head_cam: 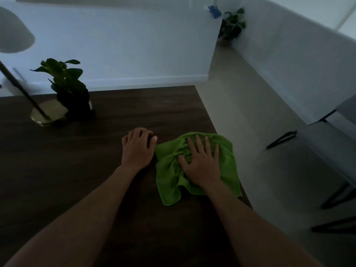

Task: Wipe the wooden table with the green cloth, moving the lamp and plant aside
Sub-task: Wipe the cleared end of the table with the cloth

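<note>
Cloth: a rumpled bright green microfibre cloth (196, 166) lies on the dark brown wooden table (96, 160), close to the table's right edge and toward the near side.
Right hand: the right hand (201, 162) lies palm down on top of the cloth, fingers straight and spread, pressing it flat against the wood; the fabric bunches into folds by the thumb.
Left hand: the left hand (137, 146) rests on the bare tabletop just beside the cloth's left edge, fingers loosely curled, holding nothing.
Plant: a small leafy green plant in a dark round pot (72, 89) stands at the far left of the table, well apart from the cloth.
Lamp: a desk lamp with a round brass base (46, 112), a thin slanted dark stem and a pale dome shade stands just left of the plant, its base right up against the pot.
Beyond the table: pale beige floor (240, 103) on the right, a white wall behind, a second potted plant (232, 26) in the far corner, and grey furniture on black metal legs (327, 151) at the right edge.
</note>
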A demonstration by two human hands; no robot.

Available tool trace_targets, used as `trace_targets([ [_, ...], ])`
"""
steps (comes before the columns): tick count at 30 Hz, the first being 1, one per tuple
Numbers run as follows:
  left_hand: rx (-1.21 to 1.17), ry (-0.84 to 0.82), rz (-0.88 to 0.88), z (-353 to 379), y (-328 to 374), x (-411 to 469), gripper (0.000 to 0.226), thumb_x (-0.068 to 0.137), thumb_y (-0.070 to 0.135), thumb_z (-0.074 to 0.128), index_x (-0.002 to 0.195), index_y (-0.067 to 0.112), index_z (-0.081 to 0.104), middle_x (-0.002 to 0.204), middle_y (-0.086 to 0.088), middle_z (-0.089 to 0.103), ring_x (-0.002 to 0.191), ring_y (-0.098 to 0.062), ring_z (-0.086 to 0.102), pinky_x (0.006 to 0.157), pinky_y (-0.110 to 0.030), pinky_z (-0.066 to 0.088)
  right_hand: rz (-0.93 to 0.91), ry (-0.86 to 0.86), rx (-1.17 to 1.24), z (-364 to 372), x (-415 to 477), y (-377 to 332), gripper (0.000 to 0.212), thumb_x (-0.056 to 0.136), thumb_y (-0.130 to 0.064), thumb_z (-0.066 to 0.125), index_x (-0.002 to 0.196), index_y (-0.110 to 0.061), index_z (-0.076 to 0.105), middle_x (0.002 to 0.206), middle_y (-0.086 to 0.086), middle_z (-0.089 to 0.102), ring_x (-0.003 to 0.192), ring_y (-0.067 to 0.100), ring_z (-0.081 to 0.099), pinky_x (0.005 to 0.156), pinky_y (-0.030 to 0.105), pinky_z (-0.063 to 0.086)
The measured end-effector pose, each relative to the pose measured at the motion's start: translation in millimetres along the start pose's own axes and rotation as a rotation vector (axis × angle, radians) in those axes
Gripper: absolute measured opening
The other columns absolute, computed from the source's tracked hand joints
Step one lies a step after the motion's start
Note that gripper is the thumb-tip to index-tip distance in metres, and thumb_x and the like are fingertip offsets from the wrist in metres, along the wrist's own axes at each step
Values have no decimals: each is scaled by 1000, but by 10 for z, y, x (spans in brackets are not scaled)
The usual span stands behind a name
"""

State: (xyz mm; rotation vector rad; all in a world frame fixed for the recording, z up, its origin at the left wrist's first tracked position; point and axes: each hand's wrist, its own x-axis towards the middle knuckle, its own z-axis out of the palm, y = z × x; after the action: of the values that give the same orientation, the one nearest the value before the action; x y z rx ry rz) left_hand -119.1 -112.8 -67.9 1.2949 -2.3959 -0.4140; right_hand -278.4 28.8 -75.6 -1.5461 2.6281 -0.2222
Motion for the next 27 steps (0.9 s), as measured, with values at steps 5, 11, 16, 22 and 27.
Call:
trace_targets([
  [5,56,-46,-34,137,-70,696,41,99,41,42,129,15,53,136,-10,47,130,-30,37,107,-46,24,-11,1,-20,19,928,71,77,88,-69,23,154,-31,10,163,2,3,149,26,-7,117,55,-9],
  [11,196,-23,-49,228,-35,844,59,96,49,28,139,11,42,135,-14,46,128,-32,39,105,-49,28,-13,-43,-17,18,1847,55,76,90,-67,25,154,-30,8,163,1,0,148,25,-8,117,55,-6],
  [16,233,-30,-48,202,-29,824,55,95,45,32,137,12,46,135,-11,45,128,-29,40,106,-47,31,-33,-46,-8,3,2496,37,73,92,-64,29,154,-29,11,163,2,2,149,26,-5,118,52,-2],
  [22,251,-44,-60,194,-8,842,53,95,45,33,138,15,45,137,-8,45,129,-26,39,109,-45,29,-27,-91,-22,-1,3101,-78,71,92,-65,24,153,-31,13,163,1,5,149,27,-5,117,55,-2],
  [27,236,-39,-85,165,36,798,55,94,45,32,138,16,46,138,-7,46,131,-24,39,111,-43,27,-73,-109,-45,-8,3022,-137,70,94,-63,18,154,-27,9,163,4,4,148,32,-6,116,59,-6],
])
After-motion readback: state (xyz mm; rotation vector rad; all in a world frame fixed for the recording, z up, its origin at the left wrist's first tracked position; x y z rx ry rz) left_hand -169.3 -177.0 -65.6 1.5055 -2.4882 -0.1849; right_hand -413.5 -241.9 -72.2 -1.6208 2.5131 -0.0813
